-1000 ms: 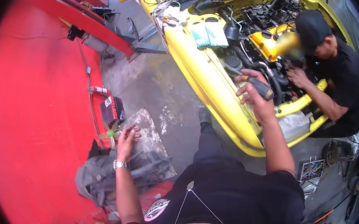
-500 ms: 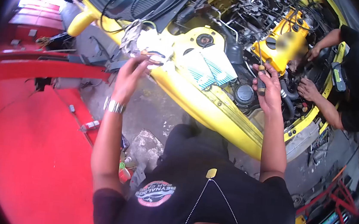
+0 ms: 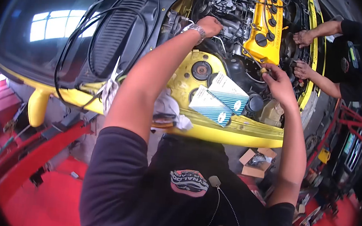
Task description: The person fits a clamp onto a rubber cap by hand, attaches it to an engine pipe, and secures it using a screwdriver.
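Observation:
My left hand (image 3: 210, 26), wearing a metal watch, reaches into the back of the engine bay. Its fingers are curled among hoses and metal parts, and what they hold, if anything, is hidden. In my right hand (image 3: 278, 82) is a screwdriver (image 3: 263, 70) with a yellowish handle end. Its thin shaft slants up and left toward the near end of the yellow valve cover (image 3: 260, 38); I cannot tell whether the tip touches anything. Two white and teal boxes (image 3: 210, 105) lie beside the yellow strut tower (image 3: 188, 71), between my forearms.
Across the bay, a co-worker's two hands (image 3: 302, 70) work near the front of the engine. A crumpled rag (image 3: 170, 110) lies on the yellow fender (image 3: 231, 137). Black cables (image 3: 105, 12) loop over the windshield base. An open cardboard box (image 3: 257, 162) sits on the floor.
My left hand has left the rag on the fender and moved forward into the engine bay. My right hand still grips the screwdriver, now turned with its shaft slanting left. The view has shifted.

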Motion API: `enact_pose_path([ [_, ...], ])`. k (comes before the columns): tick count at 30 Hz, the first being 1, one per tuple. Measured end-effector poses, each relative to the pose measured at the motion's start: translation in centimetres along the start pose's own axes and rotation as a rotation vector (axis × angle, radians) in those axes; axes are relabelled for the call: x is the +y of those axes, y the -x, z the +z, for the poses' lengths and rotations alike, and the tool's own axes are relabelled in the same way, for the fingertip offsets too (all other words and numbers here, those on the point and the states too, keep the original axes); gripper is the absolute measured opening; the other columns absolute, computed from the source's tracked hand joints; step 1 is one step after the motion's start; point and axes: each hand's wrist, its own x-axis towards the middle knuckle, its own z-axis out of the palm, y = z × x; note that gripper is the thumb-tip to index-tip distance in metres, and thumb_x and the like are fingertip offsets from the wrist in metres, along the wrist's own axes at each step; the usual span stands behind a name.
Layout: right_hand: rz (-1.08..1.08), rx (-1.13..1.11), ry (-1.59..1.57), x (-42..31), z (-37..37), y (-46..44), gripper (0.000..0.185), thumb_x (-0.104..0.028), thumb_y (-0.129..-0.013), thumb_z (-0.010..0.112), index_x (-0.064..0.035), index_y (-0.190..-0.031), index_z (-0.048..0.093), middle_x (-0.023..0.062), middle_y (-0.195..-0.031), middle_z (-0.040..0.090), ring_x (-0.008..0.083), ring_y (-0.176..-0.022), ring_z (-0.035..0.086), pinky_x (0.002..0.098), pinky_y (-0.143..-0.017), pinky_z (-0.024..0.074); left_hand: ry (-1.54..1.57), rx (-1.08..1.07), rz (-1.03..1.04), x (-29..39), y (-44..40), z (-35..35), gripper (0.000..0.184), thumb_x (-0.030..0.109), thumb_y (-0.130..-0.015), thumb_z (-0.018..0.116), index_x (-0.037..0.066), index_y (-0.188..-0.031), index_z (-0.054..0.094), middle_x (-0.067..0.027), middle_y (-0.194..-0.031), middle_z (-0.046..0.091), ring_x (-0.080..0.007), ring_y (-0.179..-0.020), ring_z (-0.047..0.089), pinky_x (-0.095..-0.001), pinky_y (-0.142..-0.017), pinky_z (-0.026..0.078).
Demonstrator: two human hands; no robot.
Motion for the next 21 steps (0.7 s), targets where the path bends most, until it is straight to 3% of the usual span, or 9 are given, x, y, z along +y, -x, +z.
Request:
enact_pose_path([
  [4, -0.036, -0.040, 0.195, -5.2, 0.3, -2.2, 0.028, -0.012, -0.088, 0.063, -0.0031, -0.114, 0.063, 0.0043, -0.079, 0.061, 0.0090, -0.067, 0.049, 0.0262, -0.063, 0.0418, -0.072, -0.012, -0.017, -2.4, -5.4, 2.2, 0.036, 0.033, -0.083, 0.060, 0.008, -0.107, 0.070, -0.0151, -0.106, 0.069, -0.0290, -0.102, 0.064, -0.0361, -0.092, 0.047],
  [6, -0.013, -0.017, 0.234, -6.5, 0.6, -3.2, 0.028, -0.014, -0.086, 0.064, -0.0041, -0.112, 0.064, 0.0085, -0.075, 0.059, 0.0112, -0.065, 0.047, 0.0277, -0.064, 0.0426, -0.049, -0.056, 0.018, -4.6, -8.6, 3.8, 0.034, 0.026, -0.083, 0.056, 0.004, -0.105, 0.070, -0.0187, -0.105, 0.069, -0.0299, -0.101, 0.064, -0.0365, -0.089, 0.047],
  [8, 0.027, -0.008, 0.283, -7.2, 1.0, -4.6, 0.028, -0.014, -0.087, 0.063, -0.0054, -0.114, 0.064, 0.0120, -0.078, 0.062, 0.0145, -0.065, 0.051, 0.0288, -0.065, 0.0441, 0.068, -0.086, -0.162, -5.8, -11.1, 4.8, 0.033, 0.020, -0.083, 0.052, -0.003, -0.101, 0.068, -0.0227, -0.101, 0.068, -0.0321, -0.095, 0.066, -0.0383, -0.082, 0.048],
  [9, 0.044, -0.004, 0.281, -7.4, 1.2, -5.3, 0.028, -0.014, -0.087, 0.063, -0.0054, -0.114, 0.064, 0.0120, -0.078, 0.062, 0.0145, -0.065, 0.051, 0.0288, -0.065, 0.0441, 0.165, -0.061, -0.250, -4.5, -10.2, 3.8, 0.039, 0.021, -0.080, 0.055, -0.007, -0.106, 0.065, -0.0294, -0.117, 0.060, -0.0403, -0.115, 0.056, -0.0386, -0.098, 0.045],
  [12, 0.113, 0.017, 0.326, -7.4, 1.8, -7.5, 0.028, -0.014, -0.087, 0.062, -0.0075, -0.114, 0.064, 0.0179, -0.086, 0.066, 0.0210, -0.071, 0.060, 0.0316, -0.069, 0.0465, 0.272, 0.037, -0.283, -5.0, -10.6, 3.9, 0.037, 0.018, -0.081, 0.055, -0.007, -0.105, 0.065, -0.0284, -0.114, 0.062, -0.0407, -0.112, 0.058, -0.0391, -0.094, 0.047],
  [14, 0.082, 0.004, 0.317, -6.7, 2.0, -8.6, 0.028, -0.014, -0.087, 0.062, -0.0078, -0.114, 0.064, 0.0184, -0.086, 0.066, 0.0226, -0.071, 0.061, 0.0327, -0.070, 0.0470, 0.359, 0.079, -0.427, -4.8, -10.0, 3.7, 0.037, 0.018, -0.082, 0.054, -0.009, -0.105, 0.064, -0.0283, -0.112, 0.063, -0.0417, -0.109, 0.060, -0.0398, -0.089, 0.048],
  [16, 0.111, 0.003, 0.310, -5.3, 2.6, -9.8, 0.028, -0.016, -0.086, 0.062, -0.0078, -0.113, 0.064, 0.0197, -0.088, 0.067, 0.0282, -0.074, 0.063, 0.0356, -0.072, 0.0485, 0.339, 0.148, -0.459, -5.3, -10.5, 4.4, 0.035, 0.016, -0.079, 0.054, -0.010, -0.101, 0.064, -0.0178, -0.098, 0.068, -0.0288, -0.089, 0.065, -0.0399, -0.073, 0.048],
  [18, 0.026, 0.056, 0.356, -4.0, 3.5, -10.9, 0.027, -0.019, -0.087, 0.061, -0.0074, -0.112, 0.064, 0.0199, -0.090, 0.067, 0.0334, -0.082, 0.065, 0.0383, -0.076, 0.0495, 0.430, 0.266, -0.483, -6.3, -10.7, 5.2, 0.026, 0.013, -0.078, 0.053, -0.009, -0.088, 0.065, -0.0145, -0.085, 0.066, -0.0252, -0.071, 0.063, -0.0392, -0.060, 0.047],
  [21, 0.052, -0.019, 0.403, -3.4, 4.8, -12.7, 0.029, -0.023, -0.088, 0.054, -0.0080, -0.111, 0.065, 0.0195, -0.096, 0.068, 0.0370, -0.093, 0.064, 0.0430, -0.084, 0.0492, 0.790, 0.438, -0.613, -9.2, -12.7, 5.6, 0.013, 0.007, -0.079, 0.048, 0.002, -0.072, 0.058, -0.0103, -0.067, 0.055, -0.0182, -0.048, 0.051, -0.0345, -0.042, 0.037],
])
